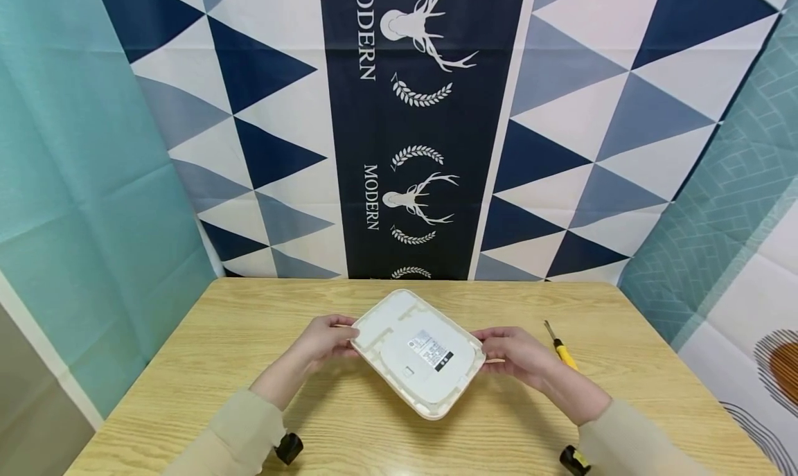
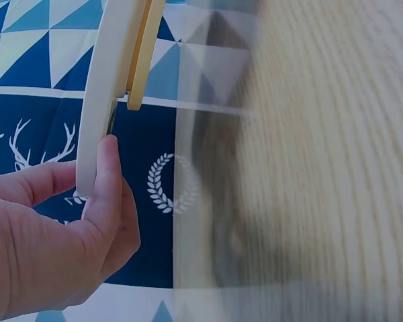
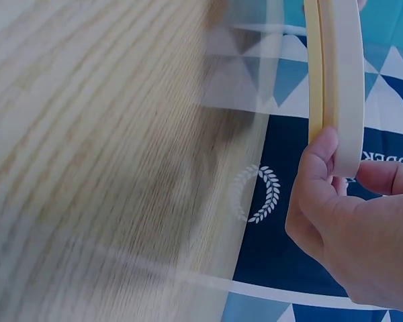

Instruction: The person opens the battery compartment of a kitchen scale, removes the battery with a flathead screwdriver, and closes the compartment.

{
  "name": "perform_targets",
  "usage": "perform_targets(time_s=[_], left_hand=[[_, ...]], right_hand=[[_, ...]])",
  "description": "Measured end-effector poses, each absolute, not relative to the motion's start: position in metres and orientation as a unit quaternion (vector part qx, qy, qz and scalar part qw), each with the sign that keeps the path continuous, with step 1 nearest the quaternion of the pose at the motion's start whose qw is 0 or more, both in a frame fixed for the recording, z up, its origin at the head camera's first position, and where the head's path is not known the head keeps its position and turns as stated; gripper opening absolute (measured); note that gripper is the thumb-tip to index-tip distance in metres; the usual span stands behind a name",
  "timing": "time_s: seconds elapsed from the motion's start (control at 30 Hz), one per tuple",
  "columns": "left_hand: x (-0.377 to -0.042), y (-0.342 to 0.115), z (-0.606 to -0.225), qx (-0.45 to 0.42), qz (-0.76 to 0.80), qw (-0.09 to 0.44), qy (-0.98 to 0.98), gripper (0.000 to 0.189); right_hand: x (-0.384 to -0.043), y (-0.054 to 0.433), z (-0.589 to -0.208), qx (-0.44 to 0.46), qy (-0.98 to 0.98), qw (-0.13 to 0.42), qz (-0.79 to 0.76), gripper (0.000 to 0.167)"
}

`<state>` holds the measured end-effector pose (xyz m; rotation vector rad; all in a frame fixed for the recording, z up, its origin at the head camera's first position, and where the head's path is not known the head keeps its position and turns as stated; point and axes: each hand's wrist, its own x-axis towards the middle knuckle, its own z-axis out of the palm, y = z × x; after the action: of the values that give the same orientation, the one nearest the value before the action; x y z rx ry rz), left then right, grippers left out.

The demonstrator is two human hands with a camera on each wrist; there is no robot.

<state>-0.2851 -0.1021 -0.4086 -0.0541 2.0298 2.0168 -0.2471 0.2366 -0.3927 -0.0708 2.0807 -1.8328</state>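
A white, flat, rounded-square appliance panel (image 1: 399,365) is held above the table, tilted, with a printed label (image 1: 430,350) on the face toward me. My left hand (image 1: 330,337) pinches its left corner between thumb and fingers. At the opposite corner my right hand (image 1: 514,355) pinches the edge in the same way. Both wrist views show the panel's thin rim (image 2: 101,87) edge-on, with a yellowish layer (image 3: 315,74) along one side. What kind of device it is cannot be told.
A screwdriver (image 1: 564,351) with a yellow and black handle lies on the wooden table (image 1: 249,310), right of my right hand and partly behind the forearm. Patterned cloth (image 1: 280,116) hangs along the table's back edge, with more cloth at both sides.
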Motion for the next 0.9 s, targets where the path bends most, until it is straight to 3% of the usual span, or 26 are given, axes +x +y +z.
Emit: perform_targets(time_s=[0.9], left_hand=[[-0.252,-0.111,-0.428,0.026,0.692,0.216,0.688,0.037]], right_hand=[[-0.274,0.235,-0.407,0.030,0.737,0.148,-0.659,0.041]])
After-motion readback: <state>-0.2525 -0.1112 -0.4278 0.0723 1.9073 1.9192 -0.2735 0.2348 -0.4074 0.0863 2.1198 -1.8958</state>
